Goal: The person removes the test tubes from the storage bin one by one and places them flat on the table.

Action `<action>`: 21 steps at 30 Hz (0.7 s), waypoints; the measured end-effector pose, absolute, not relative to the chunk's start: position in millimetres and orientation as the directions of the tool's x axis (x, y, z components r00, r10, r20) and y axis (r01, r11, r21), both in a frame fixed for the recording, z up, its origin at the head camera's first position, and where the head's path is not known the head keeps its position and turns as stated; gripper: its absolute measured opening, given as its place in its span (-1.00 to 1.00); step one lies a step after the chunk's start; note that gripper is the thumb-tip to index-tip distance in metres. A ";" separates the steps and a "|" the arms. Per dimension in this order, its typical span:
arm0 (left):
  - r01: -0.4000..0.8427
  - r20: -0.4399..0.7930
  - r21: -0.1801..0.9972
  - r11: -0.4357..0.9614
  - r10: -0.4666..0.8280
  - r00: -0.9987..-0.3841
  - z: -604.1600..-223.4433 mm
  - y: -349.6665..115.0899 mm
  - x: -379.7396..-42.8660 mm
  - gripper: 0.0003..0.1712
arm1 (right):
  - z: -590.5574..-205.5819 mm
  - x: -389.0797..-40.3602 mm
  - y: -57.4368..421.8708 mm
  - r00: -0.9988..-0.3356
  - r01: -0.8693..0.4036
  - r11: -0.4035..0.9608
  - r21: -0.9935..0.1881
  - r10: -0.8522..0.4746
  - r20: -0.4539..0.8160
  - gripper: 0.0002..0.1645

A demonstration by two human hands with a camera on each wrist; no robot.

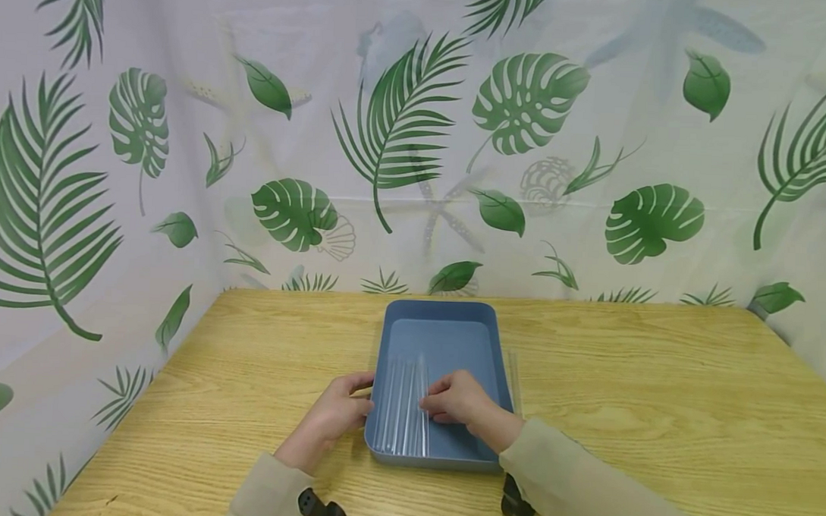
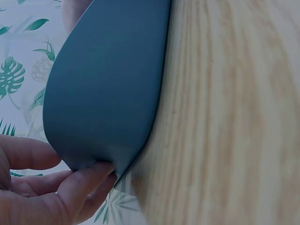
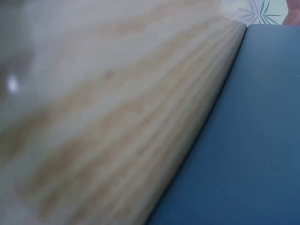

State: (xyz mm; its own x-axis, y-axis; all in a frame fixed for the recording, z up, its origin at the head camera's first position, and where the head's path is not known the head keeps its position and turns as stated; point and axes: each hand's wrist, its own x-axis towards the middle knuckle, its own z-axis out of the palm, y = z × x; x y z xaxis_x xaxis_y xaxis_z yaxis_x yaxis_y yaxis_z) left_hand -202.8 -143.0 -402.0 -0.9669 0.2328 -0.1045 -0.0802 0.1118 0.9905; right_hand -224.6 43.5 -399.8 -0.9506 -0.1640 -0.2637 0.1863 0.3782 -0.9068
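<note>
In the head view, the scene is being lit brightly; glare is being reflected by the table [image 1: 619, 417] at the bottom edge, and highlights are being caught by clear tubes [image 1: 405, 409]. The wrist views are being rendered dimmer, and in the right one the table is being blurred.

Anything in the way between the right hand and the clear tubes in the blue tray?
Nothing visible. In the head view, the right hand reaches over the right side of the blue tray and meets the right edge of the clear tubes. The left hand is outside the left wall.
</note>
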 end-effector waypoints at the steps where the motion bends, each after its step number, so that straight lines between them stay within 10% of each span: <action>1: -0.080 -0.105 0.991 0.111 0.233 -0.967 -401.9 -143.0 -202.8 -0.45 | -400.2 -224.9 43.6 -0.951 0.184 0.381 -0.906 -0.166 -0.262 -0.72; 21: -0.081 -0.102 0.992 0.100 0.232 -0.967 -404.9 -142.8 -204.0 -0.45 | -401.4 -226.6 43.8 -0.949 0.197 0.413 -0.889 -0.146 -0.278 -0.79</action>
